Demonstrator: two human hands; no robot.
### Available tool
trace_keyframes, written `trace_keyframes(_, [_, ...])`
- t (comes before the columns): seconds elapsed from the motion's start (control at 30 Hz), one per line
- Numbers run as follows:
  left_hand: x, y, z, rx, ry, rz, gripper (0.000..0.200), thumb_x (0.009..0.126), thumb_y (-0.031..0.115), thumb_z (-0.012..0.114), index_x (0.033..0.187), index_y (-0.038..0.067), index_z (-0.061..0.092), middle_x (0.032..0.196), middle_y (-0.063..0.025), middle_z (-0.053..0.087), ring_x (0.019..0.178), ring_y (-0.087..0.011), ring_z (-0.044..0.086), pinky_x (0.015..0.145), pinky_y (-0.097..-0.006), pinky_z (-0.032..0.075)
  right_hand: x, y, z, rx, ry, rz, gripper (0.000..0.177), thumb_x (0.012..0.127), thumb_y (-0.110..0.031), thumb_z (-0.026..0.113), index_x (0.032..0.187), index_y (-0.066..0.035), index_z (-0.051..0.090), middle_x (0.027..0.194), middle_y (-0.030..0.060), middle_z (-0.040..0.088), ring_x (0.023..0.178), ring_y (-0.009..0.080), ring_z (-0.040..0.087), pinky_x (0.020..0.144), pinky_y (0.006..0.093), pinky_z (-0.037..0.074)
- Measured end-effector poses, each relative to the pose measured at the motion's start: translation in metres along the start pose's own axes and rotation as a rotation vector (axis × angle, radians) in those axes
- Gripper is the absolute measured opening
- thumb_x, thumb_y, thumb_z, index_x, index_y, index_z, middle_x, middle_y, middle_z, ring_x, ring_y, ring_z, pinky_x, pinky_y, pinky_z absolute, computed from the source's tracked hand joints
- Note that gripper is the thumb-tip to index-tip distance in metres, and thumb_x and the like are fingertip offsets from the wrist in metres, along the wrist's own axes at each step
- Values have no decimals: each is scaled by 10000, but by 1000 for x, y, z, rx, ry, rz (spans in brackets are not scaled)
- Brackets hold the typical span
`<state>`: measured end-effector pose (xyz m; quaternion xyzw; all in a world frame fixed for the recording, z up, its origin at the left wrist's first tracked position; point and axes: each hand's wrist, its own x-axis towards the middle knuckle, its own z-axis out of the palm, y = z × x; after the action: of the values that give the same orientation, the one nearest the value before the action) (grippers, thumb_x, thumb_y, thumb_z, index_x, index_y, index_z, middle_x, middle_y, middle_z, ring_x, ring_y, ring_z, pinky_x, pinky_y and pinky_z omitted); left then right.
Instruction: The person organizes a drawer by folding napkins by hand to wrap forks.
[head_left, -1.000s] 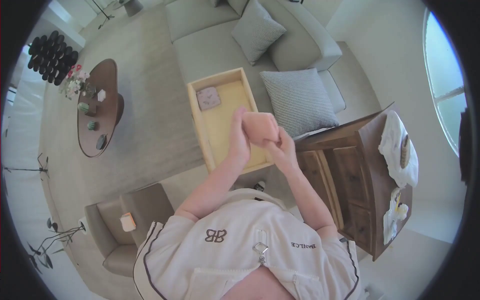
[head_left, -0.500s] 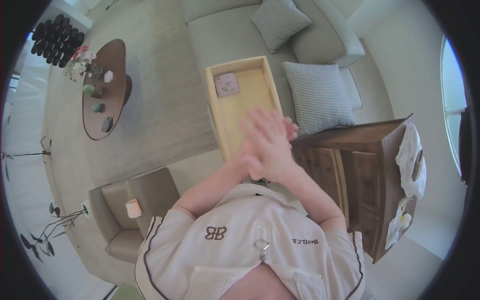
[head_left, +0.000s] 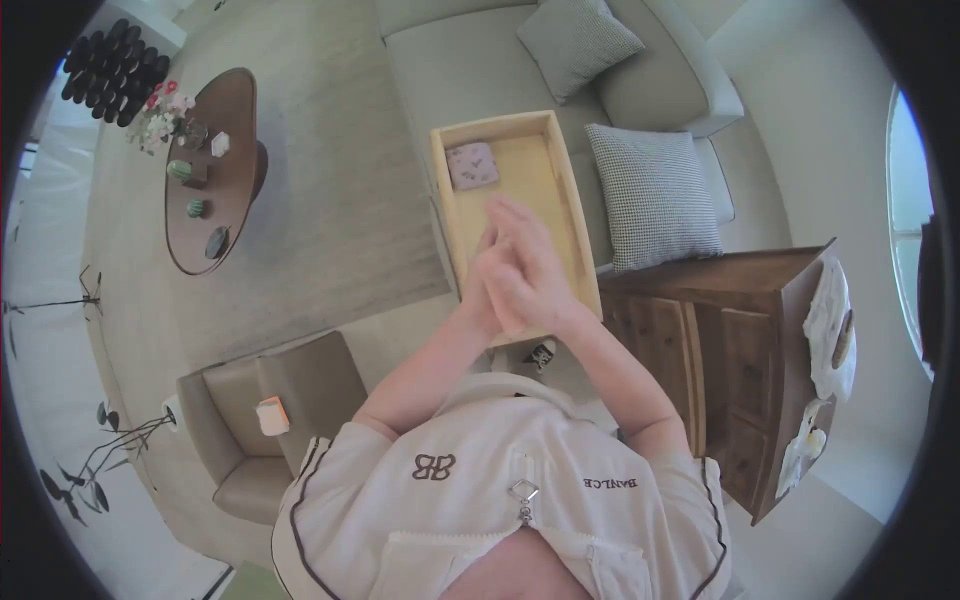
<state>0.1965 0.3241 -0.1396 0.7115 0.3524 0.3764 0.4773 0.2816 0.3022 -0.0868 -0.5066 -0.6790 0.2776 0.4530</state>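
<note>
Palm against palm, my left hand [head_left: 484, 285] and my right hand [head_left: 537, 275] touch each other over the near half of a pale wooden drawer box [head_left: 585, 235]. My right hand's fingers are stretched out and lie across my left hand, partly hiding its fingers. Both hands are open, slightly blurred, with no object visible between them. Inside the box, at its far left corner, lies a folded pink patterned cloth [head_left: 472, 165]. The box rests against the grey sofa [head_left: 460, 75].
A wooden cabinet [head_left: 745, 370] with an open slot stands at right, with white cloths [head_left: 830, 325] on it. Checked cushions [head_left: 655, 195] lie on the sofa. An oval table [head_left: 225, 180] and a brown armchair [head_left: 310, 385] are at left.
The hands have slid against each other, and their spread fingers have come closer together. The view has shifted, so the box and sofa appear slightly farther right.
</note>
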Motion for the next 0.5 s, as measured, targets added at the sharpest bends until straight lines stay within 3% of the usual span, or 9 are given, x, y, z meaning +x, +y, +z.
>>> trace_keyframes(0.07, [15,3,-12,-760,288,-620,292,911,327,320,988,102,489,828,-10,491,792,-111,429,749,-265,321,-3,2,-9,31,85,79,505,846,-251,435,1288,-8,426,1323,165,427,1243,291,376,1030,427,301])
trace_keyframes(0.1, [20,0,-16,-954,365,-776,313,906,374,338,938,111,504,753,2,503,698,-102,451,671,-249,339,-5,3,-10,39,100,101,505,859,-281,456,1286,-12,426,1318,156,434,1234,284,387,1022,421,311])
trace_keyframes(0.2, [35,-15,-21,-1060,647,-1066,284,859,447,425,731,197,465,634,68,467,592,-80,452,563,-242,335,-14,10,-6,16,-23,238,487,833,-263,597,1237,-23,469,1183,117,543,1073,240,512,896,351,400])
trace_keyframes(0.27, [39,-21,-24,-1085,581,-991,339,887,477,415,904,166,548,883,25,574,829,-95,523,671,-236,374,-15,19,0,90,170,550,267,787,-247,586,960,-58,511,841,10,439,777,140,386,662,275,306])
trace_keyframes(0.3, [40,-24,-26,-1094,564,-976,366,895,485,412,948,159,569,946,14,601,889,-99,540,697,-234,384,-15,25,0,105,219,631,219,776,-243,584,890,-67,522,755,-16,413,703,114,355,603,256,283])
trace_keyframes(0.4, [37,-33,-37,-1101,267,-901,362,902,500,425,905,165,562,965,15,588,918,-103,512,767,-244,351,-15,49,-7,462,258,796,289,810,-251,598,974,-19,544,847,39,515,793,139,498,694,308,491])
trace_keyframes(0.5, [33,-42,-42,-931,73,-747,256,825,392,543,876,148,599,816,53,552,772,-84,473,650,-214,324,-11,61,-9,703,222,816,323,860,-286,598,1014,-5,553,899,58,579,834,133,567,733,306,549])
